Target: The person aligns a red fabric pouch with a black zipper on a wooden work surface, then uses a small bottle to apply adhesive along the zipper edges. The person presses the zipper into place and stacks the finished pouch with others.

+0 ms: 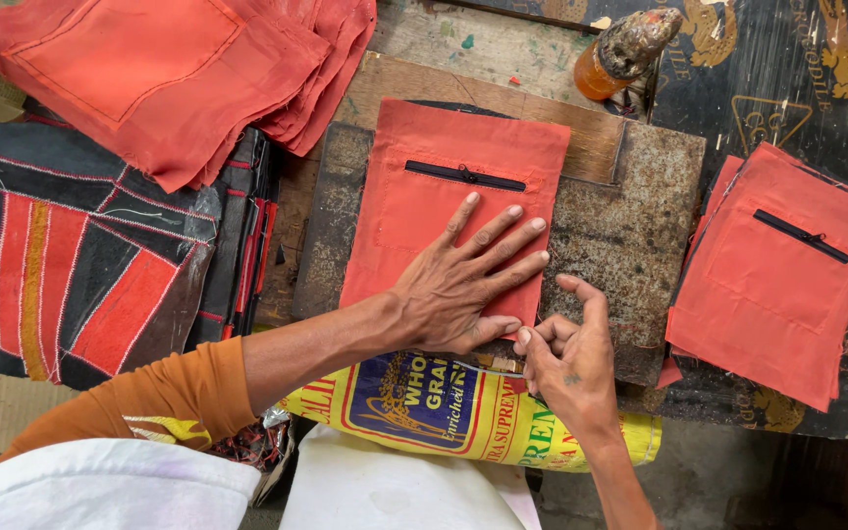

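- Pressure is being applied by the left hand (463, 285), laid flat with its fingers spread wide on an orange fabric panel (449, 196) that carries a short black zipper (465, 176) near its top edge.
- That panel is laid on a dark, worn slab (630, 236) set on the bench (503, 49), with a wooden board (581, 128) showing beneath its upper part.
- The right hand (566, 358) is held just beside the panel's lower right corner; its fingers are curled in, thumb and forefinger are pinched together at the edge, and something thin may be gripped there, though what it is cannot be told.
- The step in hand is judged to be the working of the panel's lower corner or edge while the cloth is pinned still.
- For the next move, steady downward hold from the flat hand would be called for, so that the cloth is not dragged off the slab, together with fine control at the pinched corner.
- A stack of like orange panels with zippers (787, 265) is kept to the right, well apart from the hands.
- Plain orange pieces (169, 69) are heaped at upper left, partly over black-and-red striped pieces (80, 265).
- A small orange bottle (620, 54) is seen lying near the top of the bench.
- A yellow printed sack (463, 412) is spread at the near edge, under the wrists.
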